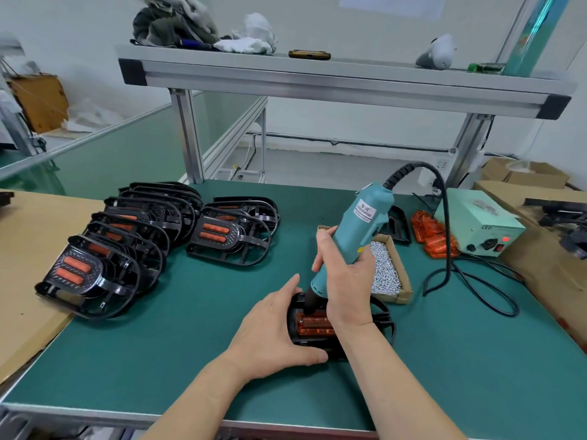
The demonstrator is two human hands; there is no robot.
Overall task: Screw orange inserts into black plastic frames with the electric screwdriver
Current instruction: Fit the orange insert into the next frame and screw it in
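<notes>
Green bench (178, 338): finished frames (104, 271) stacked left, one frame (384, 315) near centre, screw box (386, 268) beside it, inserts (433, 235) and power box (479, 227) far right.

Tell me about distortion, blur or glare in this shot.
Head view: wide-angle bending bows the aluminium shelf beam; light is soft and even, with only faint shadow under the left hand on the black frame; the electric screwdriver in the right hand is sharp; the orange insert shows small glints.

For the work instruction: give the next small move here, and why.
Probably run the electric screwdriver and press down to seat a screw: the right hand grips it with its bit on the left end of the orange insert, and the left hand holds the black frame steady.
</notes>
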